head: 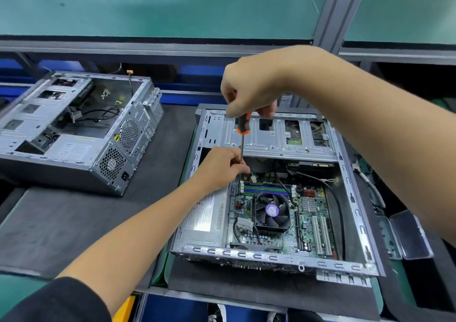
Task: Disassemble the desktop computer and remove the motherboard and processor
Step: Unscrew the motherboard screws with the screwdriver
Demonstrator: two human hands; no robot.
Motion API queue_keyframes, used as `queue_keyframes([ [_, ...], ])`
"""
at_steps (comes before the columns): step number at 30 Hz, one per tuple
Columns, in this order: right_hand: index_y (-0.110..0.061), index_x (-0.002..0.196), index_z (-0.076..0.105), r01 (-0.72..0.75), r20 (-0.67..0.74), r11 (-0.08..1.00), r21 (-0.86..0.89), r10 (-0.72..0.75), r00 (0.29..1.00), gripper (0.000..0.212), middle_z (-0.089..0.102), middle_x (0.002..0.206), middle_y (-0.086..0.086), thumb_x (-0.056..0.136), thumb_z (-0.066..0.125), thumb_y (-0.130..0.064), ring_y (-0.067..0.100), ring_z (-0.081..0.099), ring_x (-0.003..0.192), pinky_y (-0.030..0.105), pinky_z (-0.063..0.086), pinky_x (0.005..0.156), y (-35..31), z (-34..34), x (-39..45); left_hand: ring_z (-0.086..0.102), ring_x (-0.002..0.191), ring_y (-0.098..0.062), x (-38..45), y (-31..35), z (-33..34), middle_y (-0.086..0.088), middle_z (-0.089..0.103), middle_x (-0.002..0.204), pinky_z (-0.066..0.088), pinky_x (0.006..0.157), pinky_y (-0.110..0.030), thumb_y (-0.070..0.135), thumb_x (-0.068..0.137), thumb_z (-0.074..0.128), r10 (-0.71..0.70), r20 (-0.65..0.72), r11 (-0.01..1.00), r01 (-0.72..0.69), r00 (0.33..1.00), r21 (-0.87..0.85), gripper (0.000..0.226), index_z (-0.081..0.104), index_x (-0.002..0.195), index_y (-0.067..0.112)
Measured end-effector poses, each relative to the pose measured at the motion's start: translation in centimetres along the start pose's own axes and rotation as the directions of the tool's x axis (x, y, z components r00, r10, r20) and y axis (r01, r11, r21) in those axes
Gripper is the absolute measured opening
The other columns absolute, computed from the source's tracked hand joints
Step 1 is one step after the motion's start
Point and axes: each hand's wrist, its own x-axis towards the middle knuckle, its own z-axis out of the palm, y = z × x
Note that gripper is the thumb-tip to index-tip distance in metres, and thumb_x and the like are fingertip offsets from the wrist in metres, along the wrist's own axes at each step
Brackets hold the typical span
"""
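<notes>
An open desktop case (350, 198) lies flat on the bench in front of me. Inside it sits the green motherboard (306, 225) with a black CPU fan (271, 210) at its middle. My right hand (251, 92) grips the orange and black handle of a screwdriver (243, 126), held upright over the board's far left corner. My left hand (219, 168) pinches the screwdriver's shaft low down, near the tip. The tip and the screw are hidden behind my left fingers.
A second open case (74, 129), stripped of its board, lies on the left of the dark mat (61, 223). The silver power supply (204, 218) fills the near case's left side. A loose metal bracket (407, 235) lies to the right. A shelf frame (172, 47) runs behind.
</notes>
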Motion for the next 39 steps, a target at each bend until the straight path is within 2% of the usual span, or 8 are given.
queue_keyframes([
  [6,-0.023,0.082,0.064,0.206,0.021,0.945,-0.255,-0.208,0.978,0.016,0.065,0.076,-0.008,0.076,0.079,-0.028,0.01,0.06,0.072,0.026,0.04,0.054,0.1,0.2,-1.2,0.055,0.059,0.001,0.1,-0.3,0.2,0.016,0.061,0.061,0.043,0.058,-0.011,0.03,0.081,0.075,0.051,0.06,0.996,-0.055,0.997,0.067,0.016,0.063,0.073,0.022],
  [10,-0.023,0.079,0.069,0.236,0.016,0.961,-0.147,-0.236,0.972,0.011,0.068,0.075,-0.01,0.074,0.077,-0.018,0.009,0.063,0.073,0.023,0.041,0.054,0.4,0.1,-1.4,0.062,0.073,0.005,0.3,-0.3,0.2,0.032,0.061,0.074,0.044,0.069,-0.007,0.02,0.088,0.067,0.098,0.114,0.99,-0.108,0.989,0.092,0.016,0.077,0.079,0.011],
  [14,-0.022,0.081,0.067,0.169,-0.057,0.981,0.093,-0.165,0.985,0.015,0.07,0.071,-0.009,0.085,0.066,-0.036,0.008,0.068,0.065,0.024,0.045,0.056,0.8,0.2,-1.1,0.062,0.066,0.004,0.3,-0.2,0.1,0.028,0.062,0.073,0.048,0.064,-0.013,0.022,0.087,0.069,0.093,0.092,0.991,-0.101,0.991,0.086,0.018,0.077,0.075,0.012],
  [20,-0.009,0.079,0.06,0.047,-0.164,0.992,0.118,-0.027,0.986,0.032,0.069,0.065,0.002,0.09,0.055,-0.039,0.017,0.068,0.048,0.025,0.044,0.051,1.1,1.0,-1.0,0.059,0.053,0.0,0.1,0.2,0.0,0.017,0.068,0.074,0.042,0.049,-0.013,0.024,0.083,0.073,0.079,0.051,0.995,-0.082,0.996,0.065,0.04,0.06,0.049,0.041],
  [26,-0.012,0.069,0.051,0.033,-0.217,0.998,0.044,-0.023,0.976,0.026,0.062,0.053,0.004,0.089,0.054,-0.028,0.021,0.059,0.046,0.026,0.037,0.05,0.6,1.4,-0.8,0.051,0.048,-0.005,-0.1,0.2,0.1,0.013,0.061,0.055,0.037,0.047,-0.013,0.035,0.086,0.069,0.046,0.034,0.997,-0.048,0.998,0.055,0.025,0.074,0.073,0.014],
  [30,-0.022,0.087,0.057,0.076,-0.063,0.997,-0.01,-0.077,0.995,0.017,0.069,0.071,-0.006,0.086,0.068,-0.035,0.008,0.067,0.055,0.029,0.045,0.058,1.2,0.4,-1.9,0.051,0.052,-0.005,-0.3,0.2,0.0,0.001,0.067,0.072,0.039,0.051,-0.011,0.025,0.091,0.058,0.074,0.072,0.997,-0.075,0.995,0.018,0.016,0.068,0.079,0.02],
  [34,-0.024,0.092,0.059,0.172,-0.116,0.97,-0.173,-0.194,0.974,0.032,0.054,0.077,-0.013,0.072,0.082,-0.032,0.013,0.055,0.076,0.028,0.039,0.057,0.9,0.3,-2.1,0.058,0.058,0.005,-0.1,0.0,0.2,0.005,0.07,0.081,0.04,0.053,-0.005,0.008,0.091,0.061,0.043,0.069,0.999,-0.045,0.997,0.02,0.019,0.074,0.078,0.004],
  [39,-0.021,0.085,0.058,0.181,-0.206,0.983,0.012,-0.175,0.963,0.026,0.061,0.077,-0.011,0.084,0.065,-0.046,0.009,0.058,0.074,0.03,0.043,0.06,1.0,1.1,-2.0,0.063,0.066,0.0,-0.1,-0.1,0.4,0.013,0.068,0.072,0.048,0.06,-0.01,0.011,0.087,0.068,0.062,0.023,0.997,-0.063,0.998,0.053,0.017,0.075,0.074,0.002],
])
